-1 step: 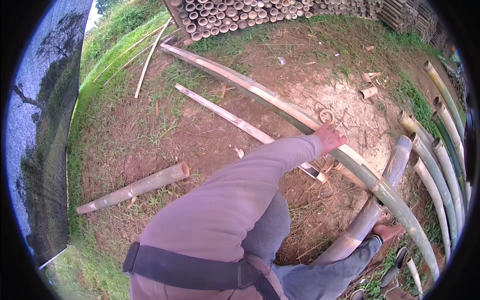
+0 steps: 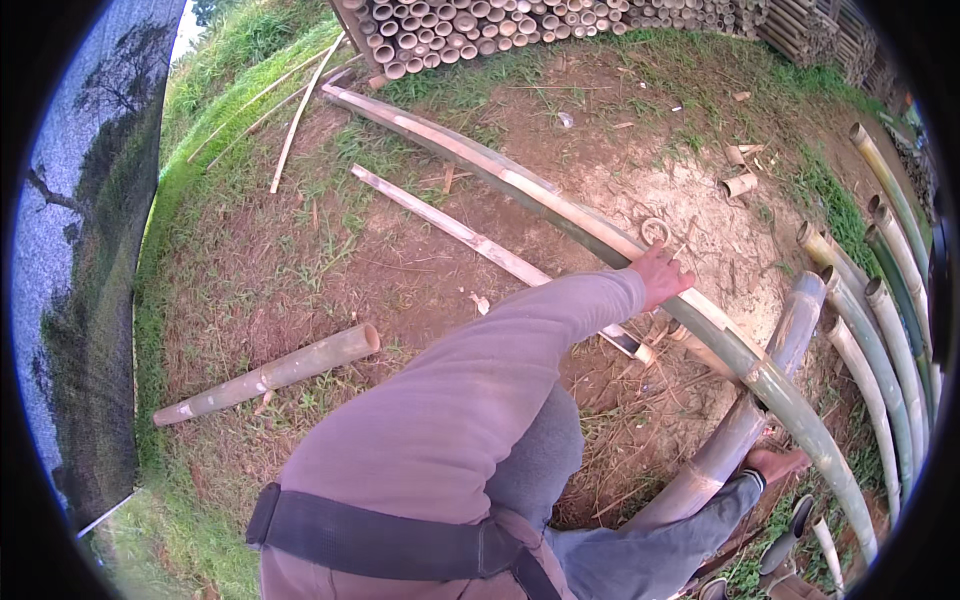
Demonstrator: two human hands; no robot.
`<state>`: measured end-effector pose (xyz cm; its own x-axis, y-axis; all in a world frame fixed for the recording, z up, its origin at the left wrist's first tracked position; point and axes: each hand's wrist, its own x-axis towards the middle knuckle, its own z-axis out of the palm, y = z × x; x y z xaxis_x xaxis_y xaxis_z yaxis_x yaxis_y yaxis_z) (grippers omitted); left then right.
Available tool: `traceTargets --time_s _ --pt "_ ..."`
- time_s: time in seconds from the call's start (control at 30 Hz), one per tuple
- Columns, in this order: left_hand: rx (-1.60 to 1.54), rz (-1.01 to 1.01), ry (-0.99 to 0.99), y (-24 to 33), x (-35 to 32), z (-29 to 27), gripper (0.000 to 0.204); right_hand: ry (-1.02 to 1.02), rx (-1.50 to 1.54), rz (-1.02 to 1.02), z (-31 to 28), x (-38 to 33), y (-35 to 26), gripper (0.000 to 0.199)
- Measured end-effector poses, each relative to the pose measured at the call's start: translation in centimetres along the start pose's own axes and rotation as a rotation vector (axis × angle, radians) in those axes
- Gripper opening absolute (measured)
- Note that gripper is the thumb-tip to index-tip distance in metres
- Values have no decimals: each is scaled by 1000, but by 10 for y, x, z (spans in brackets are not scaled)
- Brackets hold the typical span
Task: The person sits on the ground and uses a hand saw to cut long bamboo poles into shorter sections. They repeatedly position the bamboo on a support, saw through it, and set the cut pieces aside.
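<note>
My left hand (image 2: 661, 276) is curled over a long green bamboo pole (image 2: 740, 355), whose upper side has a pale, stripped band. My mauve sleeve reaches across to it from the lower left. The pole slants from the far left to the near right and rests across a thicker grey-brown bamboo log (image 2: 715, 455). Just beyond my fingers, a small bamboo ring (image 2: 654, 232) lies on pale sawdust. A split bamboo slat (image 2: 450, 222) lies on the near side of the pole. My right hand is out of sight. A bare foot (image 2: 778, 463) shows beside the log.
A short bamboo piece (image 2: 270, 375) lies at left. Several bamboo poles (image 2: 885, 330) stand along the right edge. Stacked bamboo (image 2: 470, 30) fills the back. Offcuts (image 2: 740, 184) lie at far right. A dark net screen (image 2: 95, 290) hangs at left.
</note>
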<state>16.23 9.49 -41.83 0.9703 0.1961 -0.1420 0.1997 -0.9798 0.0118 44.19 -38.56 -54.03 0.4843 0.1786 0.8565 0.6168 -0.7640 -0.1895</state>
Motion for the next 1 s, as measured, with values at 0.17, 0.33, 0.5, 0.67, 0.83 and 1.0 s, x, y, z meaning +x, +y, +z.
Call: traceTargets --time_s 0.17,0.33,0.5,0.67,0.83,1.0 --pt "2 -10 15 -4 0 -6 80 -401 327 1216 -352 -23 -120 58" --pt "9 -36 -7 -4 5 -2 88 -374 1018 1444 -432 -42 -200 48" --pt "34 31 -7 -12 4 -4 87 -756 771 1012 -368 -46 -300 46" --pt "-73 89 -38 -22 3 -8 77 -792 1059 1450 -334 -59 -293 44" --pt "-150 204 48 -29 4 3 46 -892 1190 1674 -314 -66 -263 41" --pt "-187 218 154 -30 2 5 41 -822 995 1620 -306 -74 -258 40"
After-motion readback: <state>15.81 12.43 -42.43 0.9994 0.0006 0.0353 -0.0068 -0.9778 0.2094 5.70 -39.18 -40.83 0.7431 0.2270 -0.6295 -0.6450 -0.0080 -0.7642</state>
